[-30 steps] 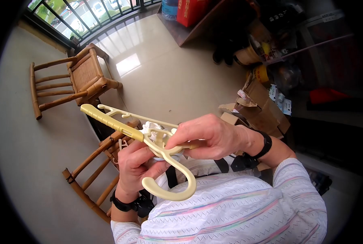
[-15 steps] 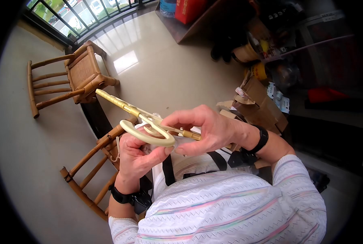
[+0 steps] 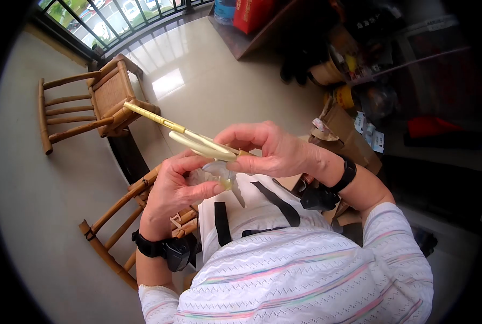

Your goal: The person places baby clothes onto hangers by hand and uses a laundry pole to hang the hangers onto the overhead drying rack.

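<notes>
My right hand (image 3: 276,148) pinches a cream and gold plastic clothes hanger (image 3: 154,117) between thumb and fingers. Its long gold arm points up and left, and its cream curved hook (image 3: 200,146) lies over the space between my hands. Just below, my left hand (image 3: 173,189) is closed on a crumpled translucent plastic wrapper (image 3: 197,177). A small pale yellow piece shows at my left thumb tip, and a thin greyish strip hangs beneath it. The far end of the hanger is partly hidden by my right fingers.
A bamboo chair (image 3: 111,94) stands ahead to the left, and a second bamboo chair (image 3: 119,237) is beside my left arm. An opened cardboard box (image 3: 349,129) sits on the right, near cluttered shelves. A railing (image 3: 125,24) runs along the window at the back.
My right hand has lifted the hanger slightly up, and its hook has tilted flatter. My left hand has lowered away from the hook, so the wrapper now shows in it.
</notes>
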A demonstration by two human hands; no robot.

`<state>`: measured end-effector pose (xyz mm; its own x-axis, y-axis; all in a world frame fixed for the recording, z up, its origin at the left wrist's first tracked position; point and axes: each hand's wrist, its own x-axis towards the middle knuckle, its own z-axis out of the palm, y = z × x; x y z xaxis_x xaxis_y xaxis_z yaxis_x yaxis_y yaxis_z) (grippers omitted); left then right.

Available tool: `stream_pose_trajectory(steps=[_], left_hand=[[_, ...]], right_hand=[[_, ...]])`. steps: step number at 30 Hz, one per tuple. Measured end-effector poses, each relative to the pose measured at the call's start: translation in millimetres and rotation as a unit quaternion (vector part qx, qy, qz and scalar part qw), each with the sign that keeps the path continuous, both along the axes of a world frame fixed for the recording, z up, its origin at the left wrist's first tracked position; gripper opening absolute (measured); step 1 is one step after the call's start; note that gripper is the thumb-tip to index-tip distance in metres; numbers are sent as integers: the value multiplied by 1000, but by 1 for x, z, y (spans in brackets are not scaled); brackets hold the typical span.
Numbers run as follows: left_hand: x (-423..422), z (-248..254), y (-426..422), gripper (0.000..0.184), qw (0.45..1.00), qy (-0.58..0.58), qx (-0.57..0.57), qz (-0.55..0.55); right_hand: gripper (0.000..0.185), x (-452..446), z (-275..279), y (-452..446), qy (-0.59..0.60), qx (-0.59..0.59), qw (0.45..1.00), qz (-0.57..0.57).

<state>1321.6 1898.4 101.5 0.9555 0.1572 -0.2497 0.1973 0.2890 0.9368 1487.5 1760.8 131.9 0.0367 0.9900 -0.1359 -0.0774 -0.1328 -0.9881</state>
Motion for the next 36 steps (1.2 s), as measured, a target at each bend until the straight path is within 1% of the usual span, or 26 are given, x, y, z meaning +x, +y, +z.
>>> stream_pose_trajectory(steps=[2,4,5,6,8,9,10,12,13,14,15,17,19,20,22,23,25,26,28,29,30,31,32,33,34,36], left_hand=[[1,-9,5,36,999,17,31,-15],[3,-20,9,31,980,24,193,-33],[3,-25,10,27,986,12,164,-28],[3,-26,9,27,986,11,166,-28],[3,-25,8,25,994,96,31,-37],[4,-22,10,25,994,95,33,-38],[4,-17,14,22,993,87,65,-46],[4,-8,19,19,990,80,100,-56],[5,-4,21,17,972,14,232,-45],[5,2,23,15,932,-51,358,-34],[7,16,21,15,926,-38,376,-27],[13,33,20,15,928,-55,367,-38],[16,40,21,11,939,-64,328,-81],[18,43,19,11,937,-65,333,-85],[22,49,16,14,953,-35,281,-112],[23,52,14,17,948,-52,284,-134],[28,66,10,16,944,-52,288,-154],[30,71,9,16,941,-51,287,-171],[35,73,8,17,941,-70,286,-168],[38,75,8,19,954,-55,255,-147],[40,76,9,21,966,-38,223,-125],[41,73,12,26,970,-22,217,-106],[40,70,16,26,970,-22,218,-107],[39,67,20,27,974,6,209,-82],[38,65,23,28,977,33,200,-57],[32,59,31,28,973,51,220,-53]], right_hand=[[25,6,-4,1,29,17,999,-25],[23,10,-4,-3,45,14,999,-27],[23,12,-6,-5,35,13,999,-30],[24,13,-9,-6,24,11,999,-34],[24,15,-15,-6,37,9,998,-50],[25,16,-18,-6,50,6,997,-65],[25,19,-19,-7,49,10,997,-67],[25,23,-21,-11,87,-24,992,-88],[25,24,-25,-12,89,-15,992,-92],[25,25,-29,-13,91,-10,991,-93],[26,25,-33,-15,91,-13,992,-90],[26,25,-40,-17,93,-9,992,-90],[28,25,-43,-19,152,-35,984,-88],[28,25,-42,-19,152,-29,984,-90],[29,25,-39,-19,181,-53,978,-84],[29,25,-41,-19,180,-47,979,-87],[30,23,-53,-19,146,-95,984,-41],[30,20,-58,-19,146,-91,984,-43],[30,11,-72,-18,116,-62,990,-40],[33,8,-88,-18,83,2,996,-28],[33,7,-94,-19,83,4,996,-28],[37,5,-100,-21,25,-23,999,-22],[42,4,-105,-23,-34,-50,998,-17],[34,-3,-103,-24,-43,20,996,-74],[34,-2,-99,-27,-42,20,996,-75],[32,1,-88,-35,-116,-22,993,-17]])
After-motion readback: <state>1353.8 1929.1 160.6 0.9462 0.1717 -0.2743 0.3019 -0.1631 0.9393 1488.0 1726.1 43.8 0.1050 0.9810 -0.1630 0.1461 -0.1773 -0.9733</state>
